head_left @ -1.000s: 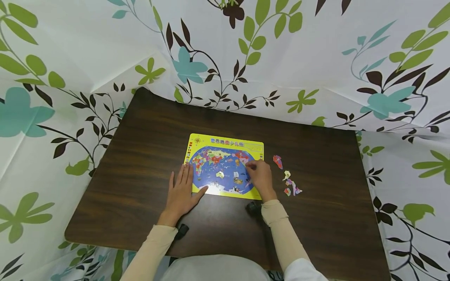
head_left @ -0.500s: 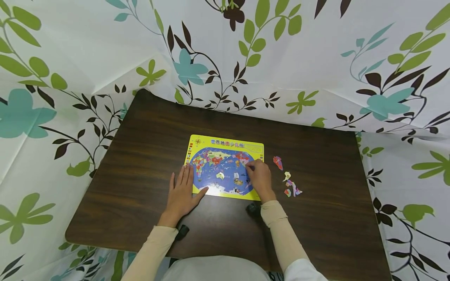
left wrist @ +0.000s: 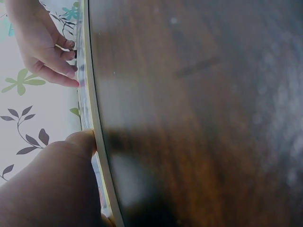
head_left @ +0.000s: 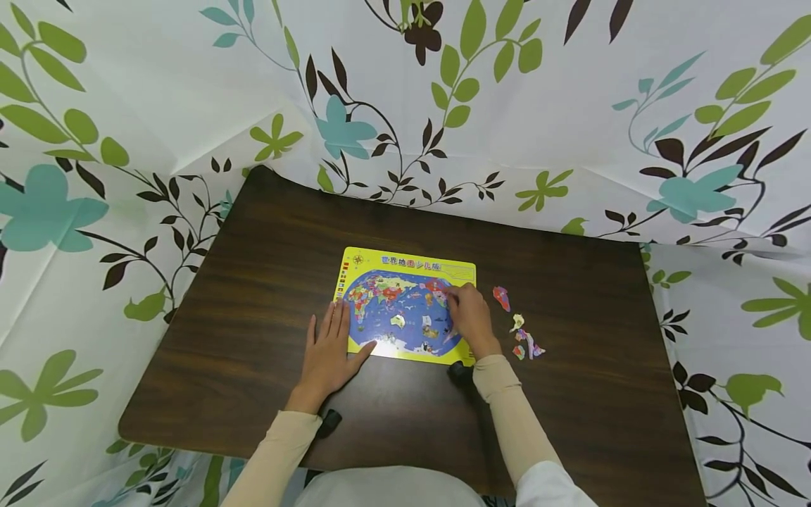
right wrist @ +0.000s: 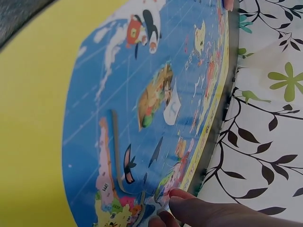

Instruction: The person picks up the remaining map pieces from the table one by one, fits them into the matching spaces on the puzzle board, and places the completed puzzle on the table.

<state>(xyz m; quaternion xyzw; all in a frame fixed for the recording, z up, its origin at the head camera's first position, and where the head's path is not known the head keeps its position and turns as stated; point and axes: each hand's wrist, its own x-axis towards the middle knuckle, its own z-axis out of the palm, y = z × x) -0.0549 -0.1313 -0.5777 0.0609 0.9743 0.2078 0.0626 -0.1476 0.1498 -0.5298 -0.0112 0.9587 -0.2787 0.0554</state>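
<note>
A yellow-bordered world-map puzzle board lies on the brown table. My left hand rests flat over its lower left corner, fingers straight; in the left wrist view this hand sits at the board's edge. On the right part of the map, my right hand has its fingertips low, pinching at a puzzle piece near the Americas. Most of that piece is hidden by the fingers. Beside it, a pink and yellow South America-shaped area shows a raised grey edge along it.
Right of the board lie several loose puzzle pieces: a red one, a cream one, and a purple and white one near a small red-green one. A leaf-patterned sheet hangs behind the dark table.
My right hand has shifted slightly upward and turned at the fingertips, staying on the map's right part. My left hand holds its place on the board. The head view has tilted slightly.
</note>
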